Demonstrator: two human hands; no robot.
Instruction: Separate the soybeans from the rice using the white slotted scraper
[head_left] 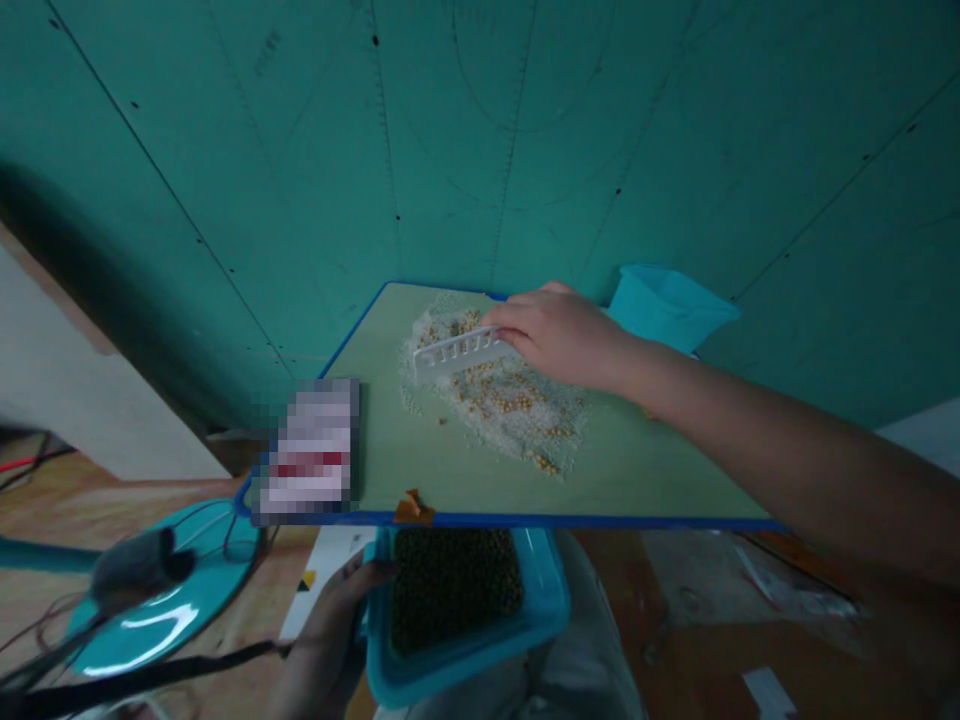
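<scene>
My right hand (559,330) reaches over the table, its fingers closed on the end of a white plastic strip with slots along it (454,355). The strip stands on edge in a spread pile of white rice-like grains mixed with yellow beans (517,405). Below the front edge, my left hand (345,600) grips the left rim of a blue plastic container (547,590). Small dark green beans (454,585) fill much of it, and it sits over my lap.
The pale green tabletop (660,470) has a blue edge and stands against a teal wall (480,150). A blurred-out flat item (311,450) lies at its left, orange tape (414,508) at the front edge, and an open blue bag (667,305) at the back right. A round teal base (165,590) is on the floor.
</scene>
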